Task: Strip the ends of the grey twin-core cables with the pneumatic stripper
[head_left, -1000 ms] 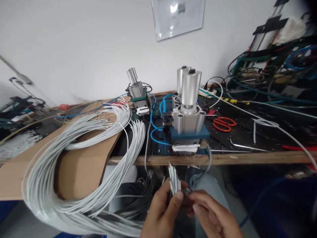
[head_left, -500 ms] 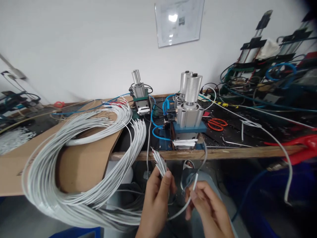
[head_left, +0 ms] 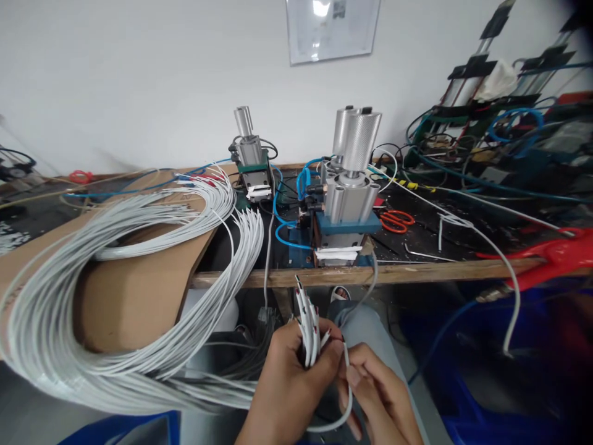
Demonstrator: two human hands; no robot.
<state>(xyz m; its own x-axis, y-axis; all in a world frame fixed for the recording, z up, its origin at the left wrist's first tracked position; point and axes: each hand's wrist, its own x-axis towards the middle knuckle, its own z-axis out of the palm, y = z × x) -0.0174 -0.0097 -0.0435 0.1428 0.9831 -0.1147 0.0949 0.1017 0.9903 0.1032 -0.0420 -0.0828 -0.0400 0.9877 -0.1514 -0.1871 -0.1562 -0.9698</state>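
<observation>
My left hand (head_left: pixel 296 377) is closed around a bunch of white cable ends (head_left: pixel 308 324), their tips pointing up and away from me. Small dark and red bits show at the tips. In my right hand (head_left: pixel 377 392), a single white cable (head_left: pixel 348 377) is pinched near its end, which meets my left thumb and fingertips. That cable curves down and back under my left hand. From the left hand the bunch runs into a large coil of white cables (head_left: pixel 55 334), lying partly on a cardboard sheet (head_left: pixel 134 303) and hanging over the table's front edge.
Pneumatic presses with knurled tops (head_left: pixel 359 148) stand on the black table, a smaller press (head_left: pixel 249 148) behind. Orange-handled scissors (head_left: pixel 397 220) and a hex key (head_left: pixel 428 253) lie to their right. A red air gun (head_left: pixel 556 256) is at the right edge. Blue bins (head_left: pixel 482 408) sit below.
My right hand has brought the single cable's end up against my left hand. The left thumb has shifted toward it, and the bunch's tips have fanned. The view has tilted slightly down.
</observation>
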